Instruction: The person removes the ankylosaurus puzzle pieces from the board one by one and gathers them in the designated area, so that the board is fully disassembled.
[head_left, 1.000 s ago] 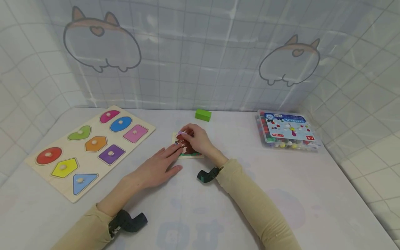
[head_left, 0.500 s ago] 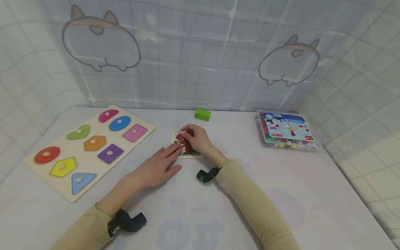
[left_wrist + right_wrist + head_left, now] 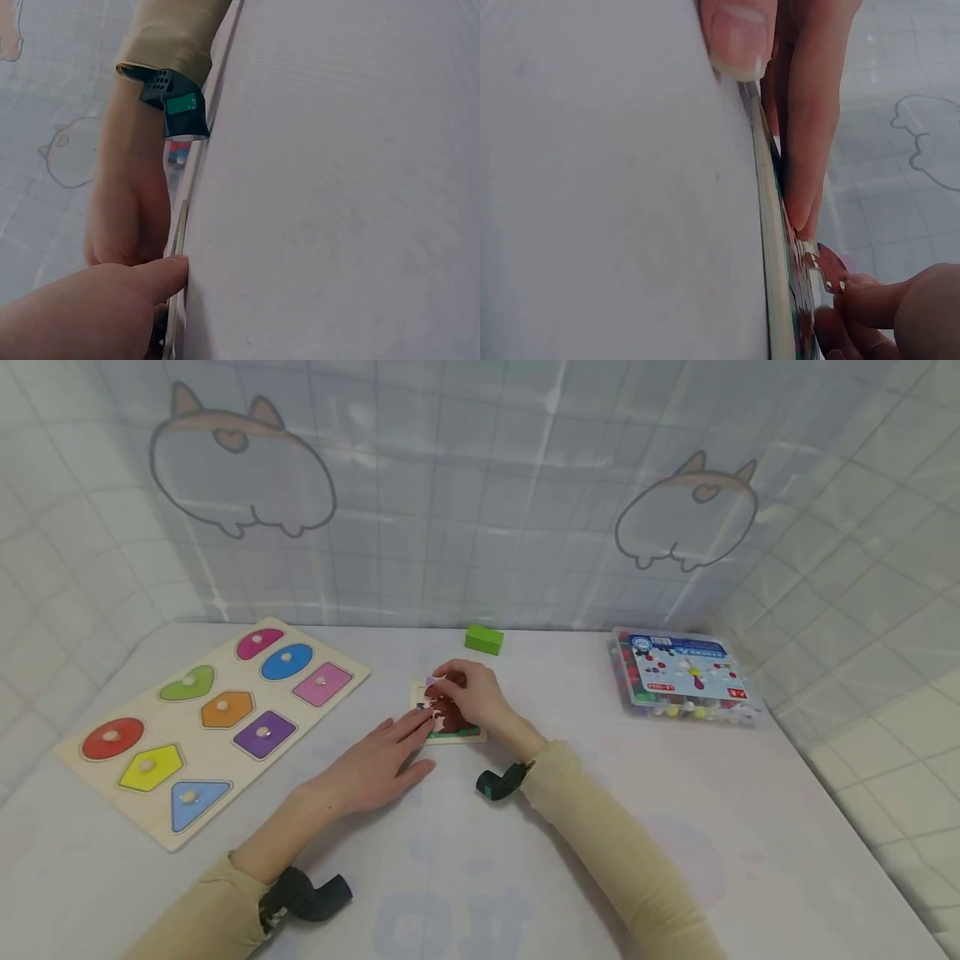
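Note:
A small picture puzzle board [image 3: 453,740] with brown pieces lies flat at the middle of the table. My left hand [image 3: 371,770] rests flat with fingers extended, the fingertips on the board's left part. At its upper part my right hand [image 3: 480,695] pinches a small brown and pink piece [image 3: 831,268], tilted up from the board in the right wrist view. Seen edge-on in the left wrist view, the board [image 3: 174,315] is partly hidden behind the left hand [image 3: 90,307].
A wooden shape board [image 3: 176,835] with knobbed coloured shapes lies at the left. Behind the hands is a green block [image 3: 483,639]. A clear plastic box [image 3: 686,672] of coloured parts stands at the back right, near the tiled curtain.
The head view has shifted slightly. Both hands keep nearly the same places at the puzzle board, the right still pinching the piece.

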The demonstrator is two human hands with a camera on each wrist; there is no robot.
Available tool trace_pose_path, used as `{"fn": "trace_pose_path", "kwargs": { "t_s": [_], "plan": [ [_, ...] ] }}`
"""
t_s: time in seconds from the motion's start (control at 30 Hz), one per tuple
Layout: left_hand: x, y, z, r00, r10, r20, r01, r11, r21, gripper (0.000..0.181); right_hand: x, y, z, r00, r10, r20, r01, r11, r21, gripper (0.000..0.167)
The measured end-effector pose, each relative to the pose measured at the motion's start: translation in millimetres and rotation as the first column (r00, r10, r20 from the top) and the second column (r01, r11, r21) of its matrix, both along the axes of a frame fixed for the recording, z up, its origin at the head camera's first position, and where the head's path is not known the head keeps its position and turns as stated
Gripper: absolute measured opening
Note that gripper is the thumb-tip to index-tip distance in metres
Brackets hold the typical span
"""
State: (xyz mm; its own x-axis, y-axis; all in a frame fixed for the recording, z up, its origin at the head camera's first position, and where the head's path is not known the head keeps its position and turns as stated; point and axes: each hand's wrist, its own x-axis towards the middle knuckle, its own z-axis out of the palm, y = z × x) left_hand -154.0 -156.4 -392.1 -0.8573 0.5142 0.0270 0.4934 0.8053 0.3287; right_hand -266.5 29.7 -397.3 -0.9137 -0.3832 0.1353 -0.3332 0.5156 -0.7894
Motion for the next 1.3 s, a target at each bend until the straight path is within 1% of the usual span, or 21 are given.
{"fn": "trace_pose_path", "kwargs": {
  "t_s": [0.1,0.23,0.57,0.77,0.97,1.1,1.3],
  "plan": [
    [0.4,1.2,-0.8,1.000,0.006,0.000,-0.006,1.000,-0.004,0.067,1.1,6.8,3.7,1.000,-0.004,-0.014,0.004,1.000,-0.004,0.021],
    [0.7,1.5,-1.4,1.000,0.015,0.003,-0.015,1.000,-0.009,0.067,3.4,19.1,10.4,1.000,0.006,-0.021,-0.007,0.999,-0.039,0.022],
    [0.1,-1.4,-2.9,1.000,0.013,0.004,-0.013,1.000,-0.005,0.067,6.3,56.5,18.1,0.998,-0.062,-0.004,0.062,0.997,-0.042,0.020],
    [-0.3,-1.3,-4.8,1.000,0.017,0.007,-0.017,1.000,-0.009,0.067,5.2,78.7,18.2,0.996,-0.085,0.014,0.085,0.994,-0.067,0.019],
    [-0.3,-1.0,-5.8,1.000,0.023,-0.005,-0.023,1.000,-0.009,0.067,2.2,91.5,20.7,0.995,-0.097,-0.006,0.097,0.992,-0.081,0.021],
    [-0.7,-0.5,-5.1,1.000,0.019,-0.007,-0.019,1.000,-0.003,0.066,-0.3,95.7,19.1,0.993,-0.119,0.000,0.119,0.991,-0.055,0.022],
    [-0.6,0.2,-3.4,1.000,0.010,0.003,-0.010,1.000,0.000,0.066,-3.1,100.8,11.4,0.990,-0.139,0.008,0.139,0.990,-0.014,0.020]
  ]
}}
